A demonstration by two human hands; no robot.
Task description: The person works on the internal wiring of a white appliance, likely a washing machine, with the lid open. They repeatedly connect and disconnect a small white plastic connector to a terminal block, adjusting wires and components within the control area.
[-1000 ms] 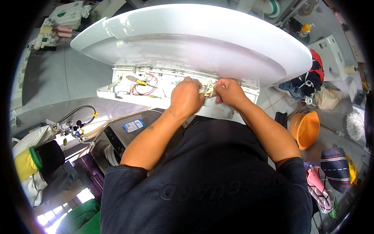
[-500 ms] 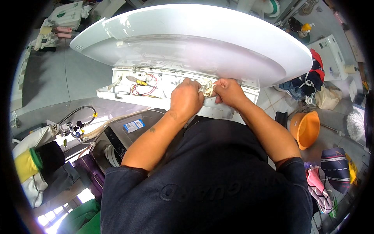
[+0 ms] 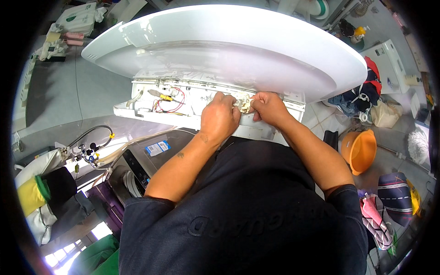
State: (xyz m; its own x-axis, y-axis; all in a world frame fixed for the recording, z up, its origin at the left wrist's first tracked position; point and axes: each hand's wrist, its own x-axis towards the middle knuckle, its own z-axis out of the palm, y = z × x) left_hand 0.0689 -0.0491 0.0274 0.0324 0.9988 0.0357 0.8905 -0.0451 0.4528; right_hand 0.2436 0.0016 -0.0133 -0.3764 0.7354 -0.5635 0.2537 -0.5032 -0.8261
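A long, narrow white housing [image 3: 192,120] stretches across in front of me, with a large curved glossy white panel [image 3: 220,27] rising behind it. Between my hands is a small cream-coloured plastic part [image 3: 244,103] with an uneven shape. My left hand [image 3: 220,117] is closed at its left side, back of the hand toward me. From the right, my right hand [image 3: 271,109] pinches the part's edge with thumb and fingers. My fingers hide some of it. Left of my hands, a tool with a yellow and black grip [image 3: 160,95] lies in the housing beside thin red wires [image 3: 182,101].
To the left below stands a grey machine with a dark control strip [image 3: 134,166] and a blue-white label [image 3: 157,148]. A gauge set with a black hose [image 3: 89,153] is farther left. An orange basin [image 3: 360,151] and piled clothes [image 3: 362,94] lie on the right.
Hardly anything differs. Both hands stay on the cream plastic part, and my left forearm has shifted very slightly.
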